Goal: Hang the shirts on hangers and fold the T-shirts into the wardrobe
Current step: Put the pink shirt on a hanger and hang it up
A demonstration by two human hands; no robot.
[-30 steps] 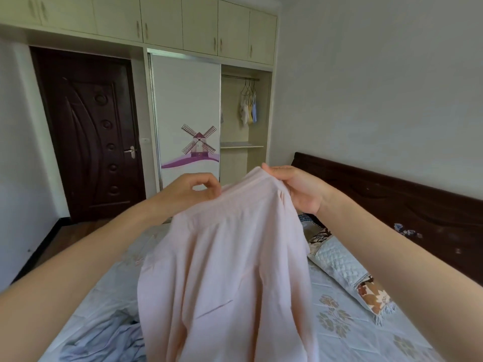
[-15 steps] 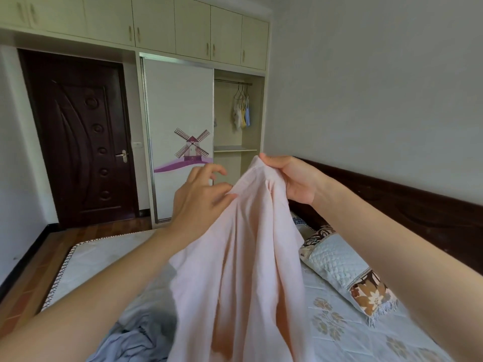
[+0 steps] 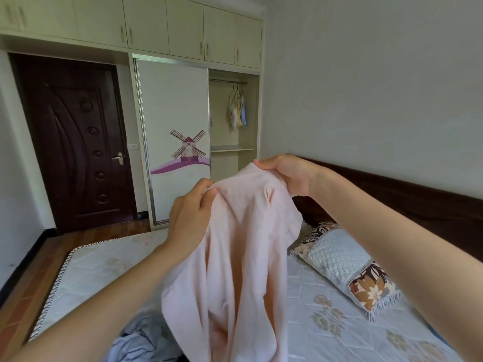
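Note:
A pale pink shirt (image 3: pixel 243 262) hangs in the air over the bed, held up by both hands. My left hand (image 3: pixel 190 218) pinches its top edge on the left. My right hand (image 3: pixel 290 173) grips the top edge higher up on the right. The fabric droops in folds down to the bottom of the view. A crumpled grey-blue garment (image 3: pixel 138 340) lies on the bed beneath it. Across the room the wardrobe (image 3: pixel 232 158) stands open on its right side, with several hangers (image 3: pixel 237 92) and small clothes on the rail and a bare shelf below.
The bed (image 3: pixel 104 265) has a white patterned cover, and a quilted floral pillow (image 3: pixel 345 262) lies by the dark headboard (image 3: pixel 418 205). A sliding wardrobe door with a windmill picture (image 3: pixel 175 142) and a dark wooden room door (image 3: pixel 73 142) are at the far wall. Wooden floor (image 3: pixel 31 278) runs along the bed's left side.
My left hand let go of the shirt's top for a moment, then took a new pinch on it nearer my right hand. The view has tilted downward.

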